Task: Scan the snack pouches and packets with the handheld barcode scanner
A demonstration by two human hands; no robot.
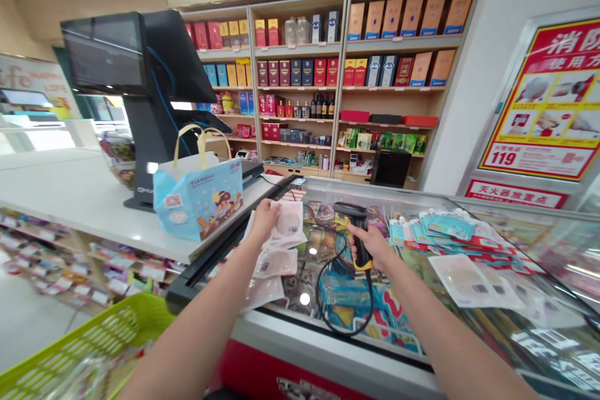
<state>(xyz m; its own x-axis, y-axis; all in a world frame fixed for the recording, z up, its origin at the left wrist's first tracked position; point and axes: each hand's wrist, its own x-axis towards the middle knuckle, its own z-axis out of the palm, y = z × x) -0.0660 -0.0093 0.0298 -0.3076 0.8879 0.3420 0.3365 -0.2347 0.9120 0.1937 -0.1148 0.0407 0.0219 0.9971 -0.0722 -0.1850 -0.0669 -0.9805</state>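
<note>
My right hand (370, 240) is wrapped round the yellow-and-black grip of a barcode scanner (352, 212), whose black cable loops down over the glass freezer lid (309, 275). At the left of the lid, the fingers of my left hand (265, 220) close on the edge of a clear-and-white plastic packet (288, 224) with a small label. More such packets (275, 262) lie just below it, partly overlapping. On the right of the lid are other flat white packets (473, 281) and a spread pile of blue and red packets (445, 225).
A blue paper bag (199, 194) with yellow handles stands on the white counter (56, 181), beside a black checkout terminal (140, 75). A green basket (94, 337) holding packaged goods is at lower left. Shelves (300, 47) of boxes and bottles line the back wall.
</note>
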